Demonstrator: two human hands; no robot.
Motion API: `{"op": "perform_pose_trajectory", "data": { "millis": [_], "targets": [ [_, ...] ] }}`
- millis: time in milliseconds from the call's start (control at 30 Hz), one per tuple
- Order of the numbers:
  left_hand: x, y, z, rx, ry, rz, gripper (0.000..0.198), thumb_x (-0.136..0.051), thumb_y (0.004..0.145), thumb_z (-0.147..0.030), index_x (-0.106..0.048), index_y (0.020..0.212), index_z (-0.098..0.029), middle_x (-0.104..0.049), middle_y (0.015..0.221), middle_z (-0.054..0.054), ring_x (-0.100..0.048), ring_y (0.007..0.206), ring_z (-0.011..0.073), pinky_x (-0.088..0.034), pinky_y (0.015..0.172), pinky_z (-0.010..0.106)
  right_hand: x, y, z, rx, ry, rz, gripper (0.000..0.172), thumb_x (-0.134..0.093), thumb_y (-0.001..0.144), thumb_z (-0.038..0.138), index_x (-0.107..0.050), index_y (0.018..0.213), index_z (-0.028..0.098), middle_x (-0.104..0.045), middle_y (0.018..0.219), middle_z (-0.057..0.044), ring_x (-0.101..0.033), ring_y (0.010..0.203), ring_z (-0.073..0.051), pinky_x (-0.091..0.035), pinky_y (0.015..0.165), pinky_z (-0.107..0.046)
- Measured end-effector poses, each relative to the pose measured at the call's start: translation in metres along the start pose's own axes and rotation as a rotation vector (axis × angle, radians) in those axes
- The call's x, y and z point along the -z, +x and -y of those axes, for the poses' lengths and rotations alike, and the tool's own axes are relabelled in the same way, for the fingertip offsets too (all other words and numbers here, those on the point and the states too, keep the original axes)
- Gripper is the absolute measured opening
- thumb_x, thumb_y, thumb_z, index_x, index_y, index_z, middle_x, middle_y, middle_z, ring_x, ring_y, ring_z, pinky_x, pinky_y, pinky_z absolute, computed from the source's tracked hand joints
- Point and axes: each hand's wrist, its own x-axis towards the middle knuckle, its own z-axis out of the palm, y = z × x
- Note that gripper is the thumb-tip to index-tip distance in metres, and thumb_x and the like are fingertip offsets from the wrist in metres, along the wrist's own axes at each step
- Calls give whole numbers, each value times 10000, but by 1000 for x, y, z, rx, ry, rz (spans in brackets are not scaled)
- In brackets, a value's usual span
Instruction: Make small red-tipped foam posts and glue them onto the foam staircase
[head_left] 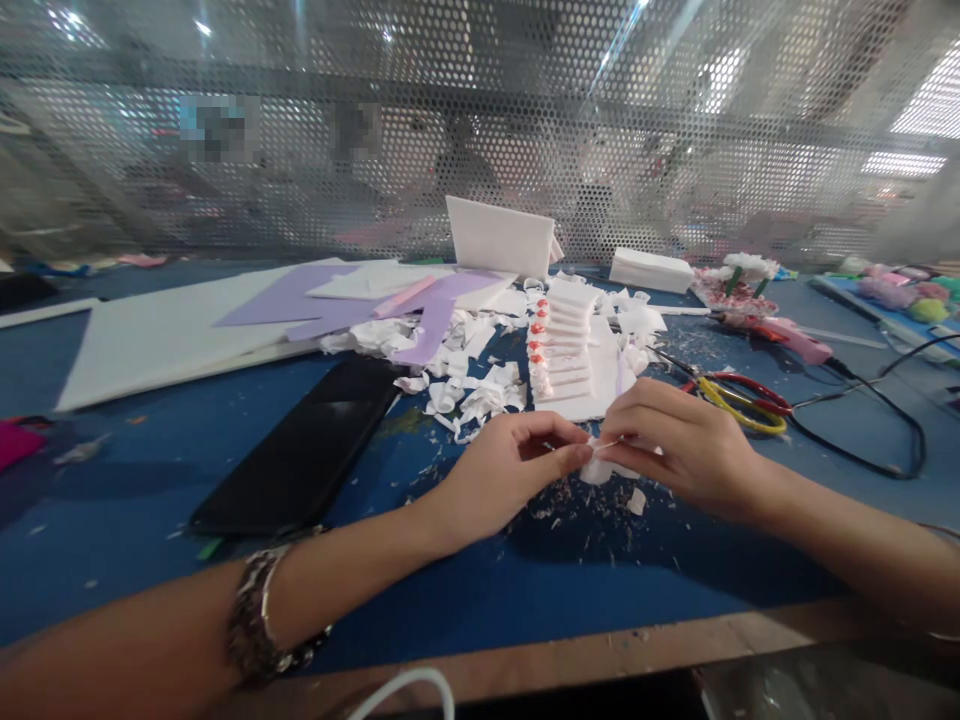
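Note:
Both hands meet over the blue table, pinching a small crumpled piece of white paper between them. My left hand grips its left side with thumb and forefinger. From the other side my right hand holds it, fingers bent; a thin light edge shows at its fingertips. Just beyond the hands lies a white card bearing a row of rolled white sticks, several with red or pinkish tips at their left ends. Scraps of torn white paper surround it.
A black phone-like slab lies left, beside white boards and purple sheets. To the right are scissors with red and yellow handles, a pink glue gun with a black cable, and pompoms. A perforated metal screen stands behind.

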Motion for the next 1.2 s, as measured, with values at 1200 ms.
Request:
{"op": "perform_pose_trajectory", "data": {
  "millis": [1200],
  "targets": [
    [0,-6,2,-294,11,-116,49,-635,779,-251,-631,804,-209,-602,769,-36,-514,696,69,-407,648,173,-3,1,15,-526,667,-98,142,-568,819,275,-543,765,147,-565,659,4,-499,547,-50,-418,480,-154]
  ]
}}
